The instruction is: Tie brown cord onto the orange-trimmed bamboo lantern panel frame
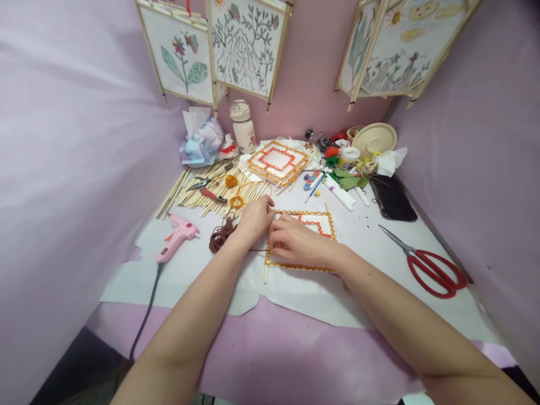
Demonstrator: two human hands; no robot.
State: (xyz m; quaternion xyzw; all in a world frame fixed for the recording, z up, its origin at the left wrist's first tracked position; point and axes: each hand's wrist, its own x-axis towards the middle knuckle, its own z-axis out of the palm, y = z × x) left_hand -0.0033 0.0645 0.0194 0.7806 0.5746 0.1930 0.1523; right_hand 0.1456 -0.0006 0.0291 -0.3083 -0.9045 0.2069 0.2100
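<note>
A square wooden-stick frame [333, 225] wound with yellow-orange cord, an orange-red cord pattern inside it, lies on the white sheet before me. My left hand [254, 218] is closed at its upper left corner; the fingertips are pinched, and what is between them is too small to make out. Over the frame's left part, my right hand [295, 241] is curled with its fingers closed. A brown cord [258, 250] runs into that hand from a loose brown bundle [220, 236] beside my left wrist. The right hand hides much of the inner pattern.
A pink glue gun [179, 233] lies left, pliers [206, 190] on thin sticks [189, 198] behind it. At right are red-handled scissors [426, 264] and a phone [393, 198]. Another corded frame [278, 160], a bottle [243, 128] and markers [338, 193] stand farther back. Lanterns [248, 50] hang above.
</note>
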